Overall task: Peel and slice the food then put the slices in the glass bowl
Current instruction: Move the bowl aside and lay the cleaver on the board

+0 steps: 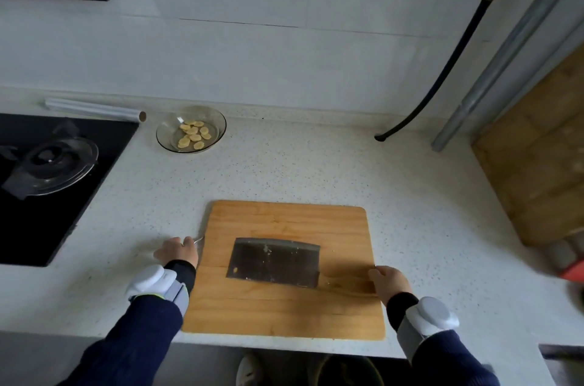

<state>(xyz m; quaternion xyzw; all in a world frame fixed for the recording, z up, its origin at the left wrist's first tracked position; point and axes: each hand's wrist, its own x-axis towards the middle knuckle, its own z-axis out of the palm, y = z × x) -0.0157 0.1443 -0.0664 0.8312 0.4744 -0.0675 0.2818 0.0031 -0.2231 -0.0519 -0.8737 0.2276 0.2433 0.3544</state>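
Board [284, 306]: wooden, flat on the speckled desk [316, 164] at its near edge; landmark for all below.
Cleaver [274, 262]: lying flat on the board's middle, broad dark blade with pale scraps stuck to it; handle end toward the board's right edge, hidden at the right hand.
Left hand [177, 251]: at the board's left edge, fingers curled shut around a thin metal loop [199, 239] sticking out from that edge; white band on the wrist, dark blue sleeve.
Right hand [388, 280]: at the board's right edge, fingers curled down over the edge beside the cleaver's handle end; cannot tell whether gripping the board, the handle, or merely resting.
Bowl [218, 120]: clear glass, on the desk well beyond the board's far-left corner, near the wall.
Slices [193, 133]: pale yellow rounds, all inside the bowl, spread over its bottom; board bare of food save small crumbs.
Roll [94, 109]: foil or film, lying left of the bowl, far beyond the board.
Hob [31, 227]: black, left of the board, with a glass lid [53, 164] resting on it.
Hose [442, 69]: black, running down the wall to the desk, beyond the board's far-right corner.
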